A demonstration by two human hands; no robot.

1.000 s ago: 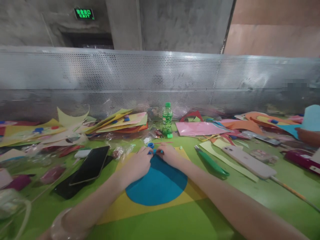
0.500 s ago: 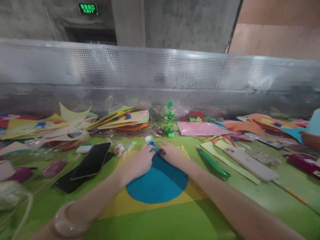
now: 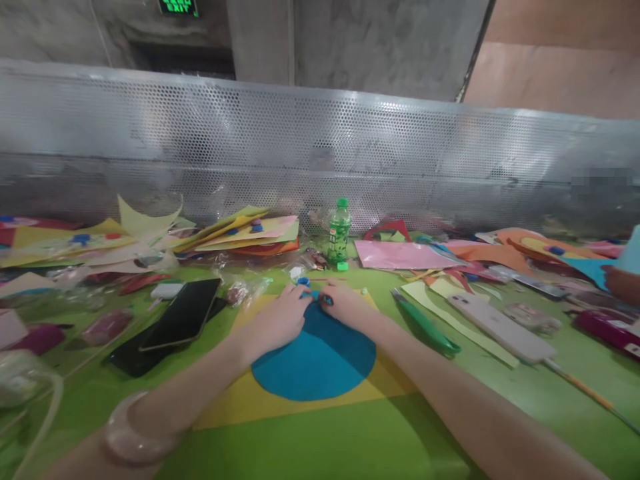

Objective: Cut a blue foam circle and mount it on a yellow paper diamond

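Observation:
A blue paper circle (image 3: pixel 315 360) lies on a yellow sheet (image 3: pixel 250 400) on the green table. My left hand (image 3: pixel 277 320) and my right hand (image 3: pixel 345 305) meet at the circle's far edge, fingers curled and pinched on a small blue piece (image 3: pixel 314 295) there. A small blue cap (image 3: pixel 303 282) sits just beyond the fingertips. A pale bracelet (image 3: pixel 131 430) is on my left wrist.
A green bottle (image 3: pixel 339 235) stands behind the hands. Two black phones (image 3: pixel 181 313) lie at left, a green-handled knife (image 3: pixel 425 325) and a pale phone (image 3: pixel 500 327) at right. Heaps of coloured paper (image 3: pixel 240 233) line the perforated metal wall (image 3: pixel 320 160). Another person's arm (image 3: pixel 623 283) shows far right.
The view has tilted down a little. Both hands stay at the circle's far edge, fingers working slightly closer together on the small blue piece.

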